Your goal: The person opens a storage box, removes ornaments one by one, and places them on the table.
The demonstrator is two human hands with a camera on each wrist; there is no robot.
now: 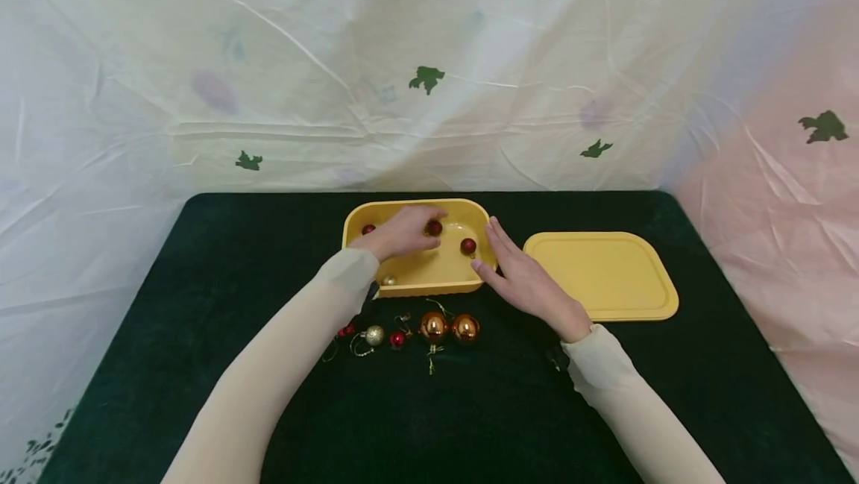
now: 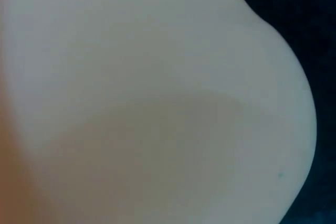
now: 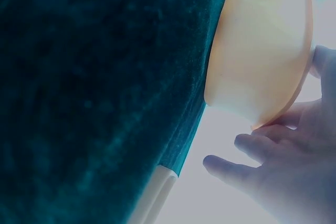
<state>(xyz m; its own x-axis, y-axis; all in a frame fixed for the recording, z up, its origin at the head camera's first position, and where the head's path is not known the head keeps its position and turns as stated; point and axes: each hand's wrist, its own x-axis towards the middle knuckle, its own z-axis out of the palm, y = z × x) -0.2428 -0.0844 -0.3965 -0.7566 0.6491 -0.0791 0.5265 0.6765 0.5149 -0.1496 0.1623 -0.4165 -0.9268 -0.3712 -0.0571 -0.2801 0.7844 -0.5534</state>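
A yellow rectangular box (image 1: 429, 275) stands open on the dark green table. My left hand (image 1: 403, 232) reaches into it, thumb and fingers curved round a dark red Christmas ball (image 1: 434, 228). Two more dark red Christmas balls, one by the far left side (image 1: 368, 230) and one at the right (image 1: 467, 246), lie in the box. A small pale gold ball (image 1: 389, 280) lies near the front wall. My right hand (image 1: 526, 279) rests with extended fingers along the box's right rim; the right wrist view shows its fingers by the box wall (image 3: 262, 45). Sleeve fills the left wrist view.
In front of the box lie two copper balls, a left one (image 1: 433, 327) and a right one (image 1: 465, 329), a small red ornament (image 1: 397, 339), a gold glitter ball (image 1: 374, 335) and red berries (image 1: 346, 330). A yellow lid (image 1: 604, 275) lies flat at right. Patterned curtain (image 1: 429, 133) hangs behind.
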